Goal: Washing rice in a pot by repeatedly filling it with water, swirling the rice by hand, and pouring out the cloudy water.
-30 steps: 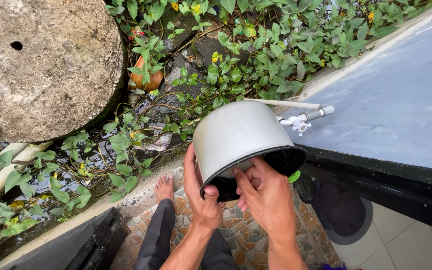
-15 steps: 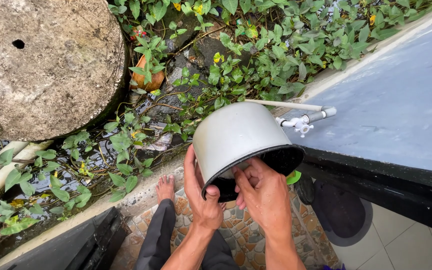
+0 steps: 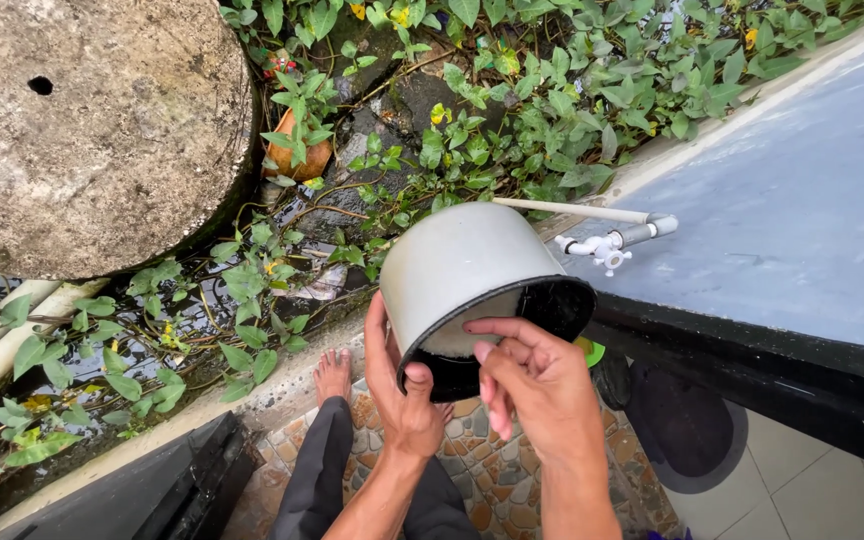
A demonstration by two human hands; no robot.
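Observation:
My left hand (image 3: 400, 398) grips the rim of a grey metal pot (image 3: 462, 272), thumb over the dark edge, holding it tilted with its blackened mouth turned down toward me. My right hand (image 3: 537, 380) hovers just in front of the pot's mouth with fingers spread and curled, holding nothing. Its fingertips are close to the rim, and I cannot tell whether they touch it. A white plastic tap (image 3: 602, 246) on a thin pipe juts out right behind the pot.
A big round concrete slab (image 3: 92, 130) lies at the upper left above wet ground with green creeper leaves (image 3: 552, 90). A grey-blue wall (image 3: 802, 200) with a black base rises on the right. My bare foot (image 3: 330, 374) rests on pebble-patterned paving; a dark round mat (image 3: 682, 425) lies right.
My right hand has drawn back out of the pot's mouth and now hovers in front of it. The pot has tipped slightly and shifted a little left in my left hand.

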